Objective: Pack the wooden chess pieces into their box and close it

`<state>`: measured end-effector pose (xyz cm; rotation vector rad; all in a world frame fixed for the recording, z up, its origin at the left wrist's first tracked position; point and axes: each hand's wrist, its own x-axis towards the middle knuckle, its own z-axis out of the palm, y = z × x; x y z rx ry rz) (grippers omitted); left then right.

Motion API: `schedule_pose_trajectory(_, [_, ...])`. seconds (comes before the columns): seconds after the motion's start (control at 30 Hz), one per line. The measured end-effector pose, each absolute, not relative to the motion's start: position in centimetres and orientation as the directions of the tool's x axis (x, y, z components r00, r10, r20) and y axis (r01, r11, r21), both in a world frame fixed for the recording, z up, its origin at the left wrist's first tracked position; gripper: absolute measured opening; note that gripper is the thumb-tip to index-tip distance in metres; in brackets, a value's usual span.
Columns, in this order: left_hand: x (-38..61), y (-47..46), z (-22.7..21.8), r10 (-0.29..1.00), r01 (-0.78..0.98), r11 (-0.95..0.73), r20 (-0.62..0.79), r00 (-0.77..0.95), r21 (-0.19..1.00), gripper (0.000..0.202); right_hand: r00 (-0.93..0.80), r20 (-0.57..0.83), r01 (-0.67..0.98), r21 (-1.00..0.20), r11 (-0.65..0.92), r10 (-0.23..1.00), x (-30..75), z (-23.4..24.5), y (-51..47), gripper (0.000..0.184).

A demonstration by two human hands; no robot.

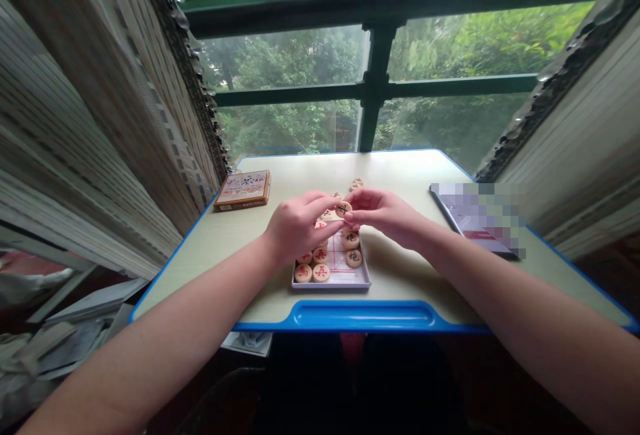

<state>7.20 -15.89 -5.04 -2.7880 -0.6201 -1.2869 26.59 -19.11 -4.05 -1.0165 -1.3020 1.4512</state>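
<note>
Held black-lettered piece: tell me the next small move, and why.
Probably lower the piece toward the tray: the left hand and right hand meet at it, and bare red-lined space shows beside the tray's black-lettered pieces.

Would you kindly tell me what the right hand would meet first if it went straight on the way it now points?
The right hand would likely meet the black-marked round piece first, right at its fingertips, then the left hand; exact depth is unclear.
</note>
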Motion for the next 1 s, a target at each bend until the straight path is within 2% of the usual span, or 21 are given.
schedule_pose_trajectory(0.23, [7.3, -15.9, -5.1, 0.371, 0.405, -0.905, 0.707, 0.602, 0.13, 0.019, -0.255, -0.02, -0.075, -0.996, -0.04, 0.967, 26.3, -4.0, -19.4, 0.033])
schedule_pose_trajectory(0.33, [7.2, -16.0, -4.9, 0.371, 0.379, -0.912, 0.709, 0.599, 0.157, 0.02, -0.247, -0.026, -0.08, -0.996, -0.047, 0.969, 26.4, -3.7, -19.3, 0.031])
schedule_pose_trajectory(0.4, [7.1, -16.2, -4.7, 0.377, 0.346, -0.917, 0.716, 0.588, 0.2, 0.019, -0.178, -0.033, -0.115, -0.992, -0.054, 0.984, 26.7, -3.6, -19.1, 0.033])
schedule_pose_trajectory(0.53, [7.2, -17.0, -4.3, 0.369, 0.237, -0.929, 0.71, 0.6, 0.283, 0.014, 0.103, -0.04, -0.211, -0.977, -0.017, 0.994, 27.9, -3.3, -18.2, 0.038])
schedule_pose_trajectory(0.63, [7.4, -17.8, -4.1, 0.342, 0.178, -0.936, 0.669, 0.661, 0.303, 0.012, 0.199, -0.067, -0.254, -0.967, -0.015, 0.978, 28.6, -3.3, -17.7, 0.039])
schedule_pose_trajectory(0.87, [7.4, -18.6, -4.0, 0.268, 0.133, -0.942, 0.456, 0.849, 0.307, 0.013, 0.179, -0.024, -0.215, -0.977, 0.015, 0.984, 28.5, -3.6, -17.7, 0.04])
schedule_pose_trajectory(1.0, [7.4, -18.6, -3.9, 0.259, 0.179, -0.957, 0.391, 0.883, 0.23, 0.017, 0.137, 0.001, -0.154, -0.988, 0.023, 0.991, 28.3, -3.6, -17.9, 0.039])
